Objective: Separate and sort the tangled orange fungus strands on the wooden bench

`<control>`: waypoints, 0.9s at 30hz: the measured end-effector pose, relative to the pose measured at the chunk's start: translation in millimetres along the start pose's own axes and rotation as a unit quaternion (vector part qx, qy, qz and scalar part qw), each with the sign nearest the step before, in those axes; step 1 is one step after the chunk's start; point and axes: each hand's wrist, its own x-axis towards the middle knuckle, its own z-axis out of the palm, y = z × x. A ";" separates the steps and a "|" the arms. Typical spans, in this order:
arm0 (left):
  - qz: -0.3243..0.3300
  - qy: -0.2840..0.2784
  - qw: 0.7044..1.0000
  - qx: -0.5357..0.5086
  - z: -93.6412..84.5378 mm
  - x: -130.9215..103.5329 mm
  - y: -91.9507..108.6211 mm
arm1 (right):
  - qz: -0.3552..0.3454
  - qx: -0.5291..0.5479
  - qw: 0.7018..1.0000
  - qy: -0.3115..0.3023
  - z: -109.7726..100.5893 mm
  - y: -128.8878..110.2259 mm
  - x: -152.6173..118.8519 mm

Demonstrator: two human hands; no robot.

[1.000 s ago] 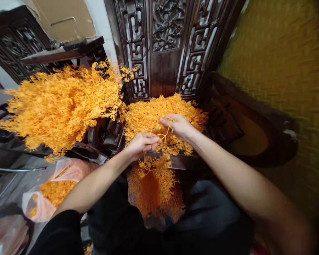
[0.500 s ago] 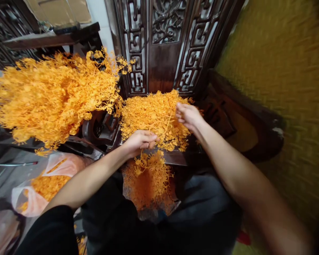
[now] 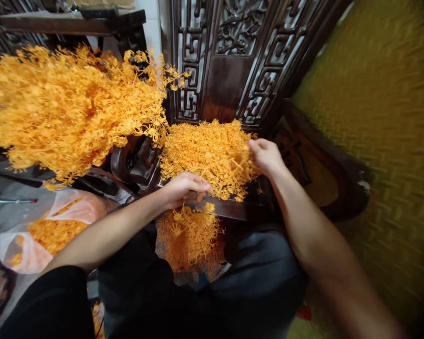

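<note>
Up front, the left hand point(image 3: 182, 188) has its grip pinched shut on a bunch of orange sprigs point(image 3: 187, 233) that hangs over the lap; the right hand point(image 3: 266, 155) rests on the right edge of the sprig pile point(image 3: 207, 153) on the dark table point(image 3: 240, 209), fingers curled, whether gripping anything I cannot tell; a bigger orange heap point(image 3: 70, 106) lies well to the left.

The heap of sprigs point(image 3: 208, 153) is bright orange, and so are the big bunch point(image 3: 70, 106) and the small bunch point(image 3: 189, 233). The carved screen point(image 3: 229, 61) is dark reddish brown with fretwork patterns. The mat point(image 3: 381, 108) is mustard yellow in a woven herringbone. The bag point(image 3: 28, 256) is translucent pink. The sleeve point(image 3: 53, 306) is black.
</note>
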 end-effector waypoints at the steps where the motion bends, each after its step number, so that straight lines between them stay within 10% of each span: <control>1: -0.008 -0.007 1.000 0.007 -1.3 -3.4 -0.2 | 0.007 0.022 0.999 0.031 -9.0 2.1 5.5; 9: -0.124 -0.093 0.983 0.096 -2.9 -1.4 -14.2 | -0.042 0.016 0.969 -0.243 25.7 -46.9 -56.2; 14: -0.119 -0.096 0.984 0.089 6.2 -10.6 -14.5 | -0.147 -0.206 0.877 -0.408 33.5 -64.7 -66.4; 16: -0.136 -0.119 0.979 0.089 5.2 -13.4 -16.1 | -0.175 -0.253 0.879 -0.364 28.0 -59.3 -54.4; 21: -0.159 -0.184 0.959 0.149 -5.2 -11.5 -29.6 | -0.129 -0.256 0.958 -0.030 14.2 -47.4 -25.2; 24: -0.182 -0.224 0.938 0.192 -8.1 -7.6 -35.1 | -0.112 -0.193 0.967 -0.126 24.3 -50.1 -39.9; 27: -0.192 -0.215 0.935 0.207 -9.6 -3.0 -34.0 | -0.179 -0.194 0.911 -0.317 53.0 -52.4 -67.8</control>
